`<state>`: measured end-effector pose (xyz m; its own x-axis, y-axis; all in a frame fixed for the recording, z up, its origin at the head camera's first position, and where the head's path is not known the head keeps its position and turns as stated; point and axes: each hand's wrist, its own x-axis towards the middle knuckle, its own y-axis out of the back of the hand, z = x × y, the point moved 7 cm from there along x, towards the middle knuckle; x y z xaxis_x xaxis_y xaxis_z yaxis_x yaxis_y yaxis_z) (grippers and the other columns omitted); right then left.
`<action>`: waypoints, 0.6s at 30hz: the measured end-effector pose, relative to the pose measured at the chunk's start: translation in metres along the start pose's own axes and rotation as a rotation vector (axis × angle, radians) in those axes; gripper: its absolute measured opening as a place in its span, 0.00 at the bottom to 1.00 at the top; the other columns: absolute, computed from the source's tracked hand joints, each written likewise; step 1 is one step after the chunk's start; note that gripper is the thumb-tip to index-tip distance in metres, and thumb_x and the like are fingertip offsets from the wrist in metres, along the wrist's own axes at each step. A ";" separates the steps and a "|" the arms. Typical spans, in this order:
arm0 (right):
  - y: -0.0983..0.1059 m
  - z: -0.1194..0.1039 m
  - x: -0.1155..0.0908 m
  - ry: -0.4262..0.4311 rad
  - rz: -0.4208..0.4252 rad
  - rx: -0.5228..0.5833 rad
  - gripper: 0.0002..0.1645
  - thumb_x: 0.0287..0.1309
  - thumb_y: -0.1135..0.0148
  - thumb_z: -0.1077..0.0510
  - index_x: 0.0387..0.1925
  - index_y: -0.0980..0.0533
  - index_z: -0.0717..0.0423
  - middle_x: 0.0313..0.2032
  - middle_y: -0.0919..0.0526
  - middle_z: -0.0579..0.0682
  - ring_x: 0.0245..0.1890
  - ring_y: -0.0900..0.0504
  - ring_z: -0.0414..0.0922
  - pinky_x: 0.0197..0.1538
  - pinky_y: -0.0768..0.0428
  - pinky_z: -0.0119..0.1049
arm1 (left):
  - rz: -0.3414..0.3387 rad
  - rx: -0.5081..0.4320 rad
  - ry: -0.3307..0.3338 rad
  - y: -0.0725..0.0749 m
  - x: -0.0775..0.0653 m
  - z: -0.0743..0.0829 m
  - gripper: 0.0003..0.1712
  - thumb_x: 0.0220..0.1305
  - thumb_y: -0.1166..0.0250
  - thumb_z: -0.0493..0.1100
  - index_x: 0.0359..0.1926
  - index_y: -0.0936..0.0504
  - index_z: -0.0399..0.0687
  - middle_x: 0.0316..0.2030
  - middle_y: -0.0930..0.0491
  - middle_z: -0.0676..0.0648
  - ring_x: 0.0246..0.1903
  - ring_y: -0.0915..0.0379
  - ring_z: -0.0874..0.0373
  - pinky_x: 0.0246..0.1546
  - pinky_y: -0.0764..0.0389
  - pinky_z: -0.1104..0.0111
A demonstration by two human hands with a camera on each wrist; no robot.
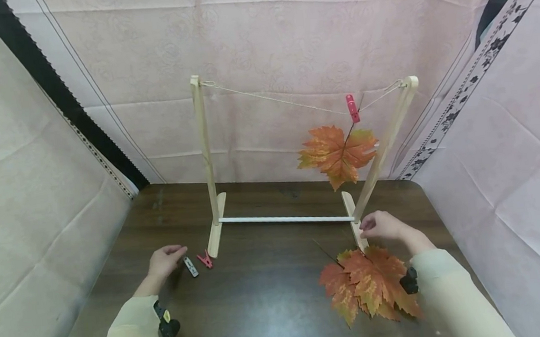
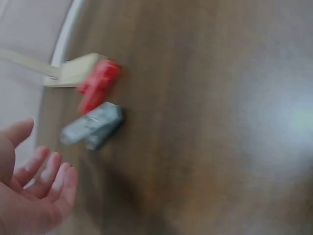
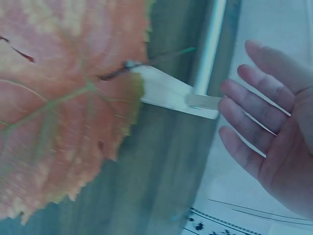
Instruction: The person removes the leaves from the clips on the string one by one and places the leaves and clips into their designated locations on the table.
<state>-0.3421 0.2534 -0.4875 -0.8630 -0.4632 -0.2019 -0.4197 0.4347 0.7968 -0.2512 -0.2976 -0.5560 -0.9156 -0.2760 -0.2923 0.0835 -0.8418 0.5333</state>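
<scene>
My left hand (image 1: 165,260) hovers over the table's left side with loosely bent fingers and nothing in them. Just right of its fingertips lie a grey clothespin (image 1: 191,267) and a red clothespin (image 1: 205,259); both show in the left wrist view, the grey one (image 2: 93,125) nearer the hand. My right hand (image 1: 388,226), its fingers relaxed and holding nothing, is above a small pile of orange maple leaves (image 1: 374,282), beside the rack's right foot. On the string (image 1: 274,100), a red clothespin (image 1: 352,108) holds one orange leaf (image 1: 340,155) by its stem.
The wooden rack has a left post (image 1: 206,152), a right post (image 1: 387,143) and a white crossbar (image 1: 283,219) low between them. Pale cloth (image 1: 260,42) hangs behind and at both sides of the brown table (image 1: 261,296).
</scene>
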 end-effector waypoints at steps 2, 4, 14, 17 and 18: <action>0.011 -0.003 -0.001 0.011 0.026 0.010 0.14 0.52 0.34 0.57 0.36 0.20 0.65 0.32 0.15 0.54 0.32 0.19 0.42 0.37 0.21 0.34 | -0.005 -0.013 -0.035 0.005 0.001 0.014 0.30 0.67 0.46 0.52 0.59 0.31 0.31 0.58 0.30 0.29 0.51 0.27 0.40 0.48 0.21 0.58; 0.022 -0.007 -0.003 0.016 0.058 0.019 0.16 0.53 0.34 0.56 0.38 0.20 0.66 0.34 0.15 0.55 0.34 0.18 0.43 0.38 0.21 0.35 | -0.016 -0.041 -0.064 0.010 0.001 0.029 0.32 0.68 0.47 0.54 0.63 0.34 0.34 0.60 0.32 0.31 0.56 0.31 0.39 0.54 0.25 0.54; 0.075 -0.035 -0.018 0.020 0.268 0.052 0.21 0.56 0.35 0.52 0.45 0.21 0.63 0.41 0.15 0.58 0.39 0.20 0.37 0.46 0.23 0.34 | -0.085 -0.134 -0.232 0.025 -0.012 0.113 0.37 0.66 0.47 0.61 0.66 0.38 0.40 0.65 0.37 0.35 0.62 0.36 0.40 0.63 0.34 0.50; 0.088 -0.045 -0.022 0.008 0.302 0.078 0.22 0.56 0.36 0.50 0.47 0.22 0.61 0.44 0.16 0.58 0.38 0.22 0.29 0.46 0.24 0.29 | -0.103 -0.153 -0.310 0.022 -0.018 0.141 0.34 0.66 0.46 0.57 0.65 0.35 0.40 0.63 0.34 0.36 0.60 0.34 0.41 0.62 0.32 0.51; 0.092 -0.048 -0.023 0.010 0.307 0.087 0.23 0.57 0.36 0.50 0.48 0.22 0.61 0.44 0.17 0.59 0.37 0.23 0.26 0.46 0.25 0.26 | -0.109 -0.162 -0.330 0.020 -0.019 0.149 0.33 0.66 0.45 0.56 0.64 0.34 0.40 0.62 0.33 0.36 0.60 0.33 0.41 0.61 0.31 0.52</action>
<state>-0.3472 0.2671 -0.3819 -0.9504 -0.3075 0.0462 -0.1632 0.6197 0.7677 -0.2905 -0.2402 -0.4214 -0.9978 -0.0384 -0.0548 0.0152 -0.9277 0.3730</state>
